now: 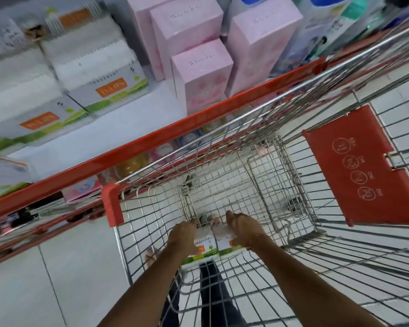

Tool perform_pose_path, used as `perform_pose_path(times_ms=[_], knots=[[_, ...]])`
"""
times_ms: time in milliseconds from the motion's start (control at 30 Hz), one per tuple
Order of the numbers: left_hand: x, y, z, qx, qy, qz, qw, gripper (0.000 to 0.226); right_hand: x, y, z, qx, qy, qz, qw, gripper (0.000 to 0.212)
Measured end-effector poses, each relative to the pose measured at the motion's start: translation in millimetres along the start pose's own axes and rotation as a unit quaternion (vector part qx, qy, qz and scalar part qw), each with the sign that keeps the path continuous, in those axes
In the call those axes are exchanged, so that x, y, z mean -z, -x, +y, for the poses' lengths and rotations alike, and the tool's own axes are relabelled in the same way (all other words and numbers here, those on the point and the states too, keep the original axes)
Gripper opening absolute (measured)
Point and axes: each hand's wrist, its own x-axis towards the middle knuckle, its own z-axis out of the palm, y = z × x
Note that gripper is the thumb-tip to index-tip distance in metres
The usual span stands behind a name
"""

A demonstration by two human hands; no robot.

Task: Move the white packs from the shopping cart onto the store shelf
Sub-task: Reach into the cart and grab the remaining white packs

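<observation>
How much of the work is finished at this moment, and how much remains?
Done: several white packs with orange labels already stand on the shelf, beside pink boxes. In hand: the left hand and right hand together hold packs inside the cart. Left: these packs must go up to the shelf. No other packs show in the cart, so this looks like the last load.

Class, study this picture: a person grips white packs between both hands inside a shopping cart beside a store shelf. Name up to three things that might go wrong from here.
1. The left hand and right hand squeeze what look like two white packs from the sides only; one may slip out during the lift.
2. The packs could catch the cart's red rim on the way across.
3. The pink boxes stand near the shelf edge; a careless swing might topple one.
</observation>
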Motion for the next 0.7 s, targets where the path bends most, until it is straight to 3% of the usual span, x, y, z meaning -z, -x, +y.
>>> perform_pose_path(times_ms=[133,300,467,700], knots=[[16.2,13.5,0.4,-0.009,0.012,0.016,1.000,0.064,19.4,12.8,-2.3,-0.001,0.001,-0.008,1.000,0.062],[42.5,42.8,-3.1,-0.032,0.053,0.078,0.995,0.080,54.4,40.8,-9.6,0.003,0.033,0.010,0.999,0.057],[89.1,86.1,-8.3,-0.070,0.042,0.157,0.984,0.050,104.9,77.3,-29.3,0.000,0.045,0.079,0.996,0.057],[167.2,154.0,-24.0,-0.121,0.008,0.257,0.959,0.048,176.1,131.0,-69.6,-0.052,0.060,0.160,0.984,0.060]])
